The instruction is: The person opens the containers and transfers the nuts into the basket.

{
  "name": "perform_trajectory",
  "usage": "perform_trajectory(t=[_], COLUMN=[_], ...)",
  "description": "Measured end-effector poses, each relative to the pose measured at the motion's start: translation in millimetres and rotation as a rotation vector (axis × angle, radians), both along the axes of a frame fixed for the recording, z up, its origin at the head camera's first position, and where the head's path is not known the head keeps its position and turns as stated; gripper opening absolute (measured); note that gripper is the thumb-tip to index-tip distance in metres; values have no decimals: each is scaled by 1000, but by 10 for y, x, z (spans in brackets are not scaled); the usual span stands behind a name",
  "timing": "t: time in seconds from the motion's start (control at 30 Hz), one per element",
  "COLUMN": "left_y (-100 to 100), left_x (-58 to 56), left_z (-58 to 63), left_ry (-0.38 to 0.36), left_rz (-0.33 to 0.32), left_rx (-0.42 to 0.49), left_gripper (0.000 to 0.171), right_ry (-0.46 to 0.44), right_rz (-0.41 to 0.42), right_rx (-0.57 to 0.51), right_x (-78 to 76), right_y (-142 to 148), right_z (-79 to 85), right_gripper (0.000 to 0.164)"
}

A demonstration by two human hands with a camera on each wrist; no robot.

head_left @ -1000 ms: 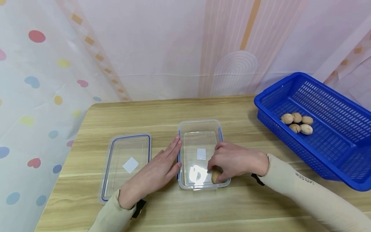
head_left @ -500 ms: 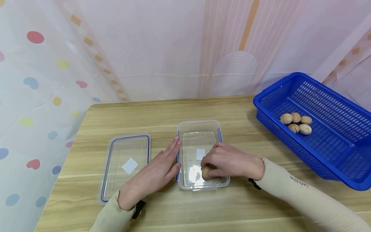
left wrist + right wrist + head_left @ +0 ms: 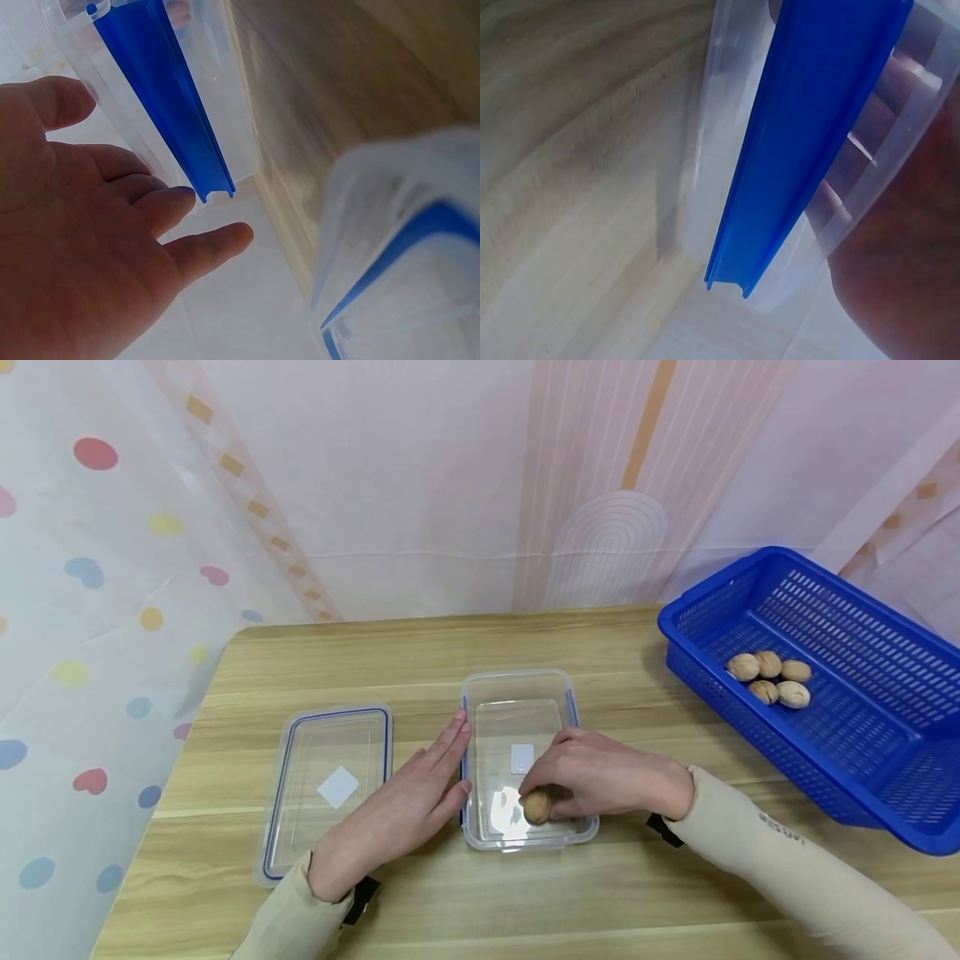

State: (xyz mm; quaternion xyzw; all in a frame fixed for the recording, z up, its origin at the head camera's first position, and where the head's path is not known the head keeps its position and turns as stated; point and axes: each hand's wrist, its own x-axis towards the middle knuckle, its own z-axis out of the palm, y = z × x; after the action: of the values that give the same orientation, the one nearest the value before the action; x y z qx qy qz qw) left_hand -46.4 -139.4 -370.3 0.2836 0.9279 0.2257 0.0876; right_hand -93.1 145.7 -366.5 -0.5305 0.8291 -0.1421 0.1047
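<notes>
A clear plastic food container (image 3: 517, 714) with blue side clips stands uncovered in the middle of the table in the head view. My right hand (image 3: 600, 774) reaches over its right wall, and the curled fingers and thumb hold a walnut (image 3: 536, 807) low in the near part of the container. The left hand (image 3: 405, 810) has its fingers extended, with the fingertips at the container's left wall. In the left wrist view a blue clip (image 3: 165, 97) hangs beside those fingers. From the right wrist, the other blue clip (image 3: 802, 135) partly hides the right hand; the walnut is out of sight there.
The clear lid (image 3: 315, 835) with a blue seal lies left of the container, partly under the left forearm. At the right is a blue perforated basket (image 3: 885, 710) holding several walnuts (image 3: 768, 678). A patterned curtain (image 3: 420, 485) hangs behind the wooden table (image 3: 405, 652).
Inside the container, my right hand has shifted the walnut left from the near right corner. More of the walnut shows between the fingers now. The left hand stays put.
</notes>
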Motion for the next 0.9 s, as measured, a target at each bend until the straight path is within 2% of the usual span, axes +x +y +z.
perform_trajectory(t=[0.27, 0.47, 0.67, 0.9], left_y=[4, 3, 5, 1], left_x=[3, -1, -6, -4], left_z=[-12, -15, -8, -6], left_ry=[13, 4, 13, 9], left_rz=[-3, -2, -9, -4], left_rx=[-4, -6, -8, -12], left_gripper=[67, 68, 68, 68], right_ry=[-24, -8, -40, -56], right_rz=[-24, -15, -55, -89], right_rx=[-19, -77, -168, -223], right_x=[19, 30, 53, 80], right_y=[4, 30, 68, 81], right_z=[-21, -33, -21, -22], right_gripper=[25, 28, 32, 34])
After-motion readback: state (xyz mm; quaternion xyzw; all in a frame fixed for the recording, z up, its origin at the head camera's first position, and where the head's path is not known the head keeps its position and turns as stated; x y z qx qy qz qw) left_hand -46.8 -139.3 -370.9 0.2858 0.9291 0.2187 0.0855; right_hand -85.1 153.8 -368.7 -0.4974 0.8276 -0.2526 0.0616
